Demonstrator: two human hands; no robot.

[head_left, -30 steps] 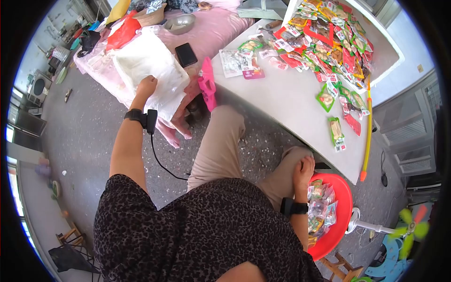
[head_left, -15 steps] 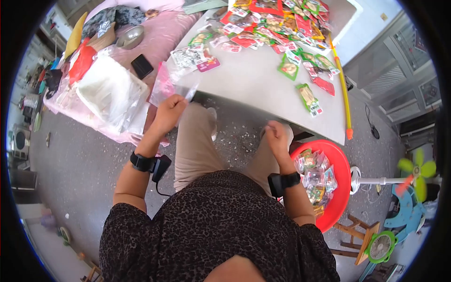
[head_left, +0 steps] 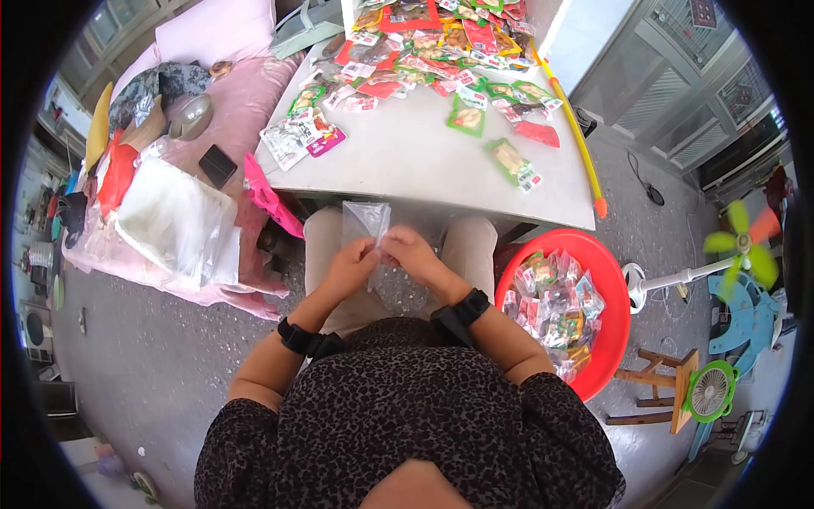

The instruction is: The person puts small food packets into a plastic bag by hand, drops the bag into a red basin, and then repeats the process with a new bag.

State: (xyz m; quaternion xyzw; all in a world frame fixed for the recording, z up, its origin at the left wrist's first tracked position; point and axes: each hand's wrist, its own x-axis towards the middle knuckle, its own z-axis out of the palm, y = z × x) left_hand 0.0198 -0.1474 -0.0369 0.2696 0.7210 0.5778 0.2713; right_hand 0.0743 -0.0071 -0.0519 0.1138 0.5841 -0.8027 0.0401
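Observation:
A clear plastic bag (head_left: 365, 222) hangs upright over my lap, at the front edge of the table. My left hand (head_left: 356, 265) pinches its near end from the left. From the right, my right hand (head_left: 414, 254) meets it there, fingers closed on the same end of the bag. The fingertips of both hands nearly touch, and they cover part of the plastic. On the white table (head_left: 381, 170) beyond lie a green snack packet (head_left: 511, 163) at the right and a white and purple packet (head_left: 307, 137) at the left.
A heap of snack packets (head_left: 441, 51) covers the table's far part. A red basin (head_left: 615, 314) with bagged packets stands at my right. A yellow pole (head_left: 577, 136) lies along the table's right edge. White plastic bags (head_left: 174, 216) and a phone (head_left: 218, 166) lie on the pink bed at left.
My left hand has brought the clear bag from the table's left edge to over my lap. My right hand has come in from the right and taken hold of it.

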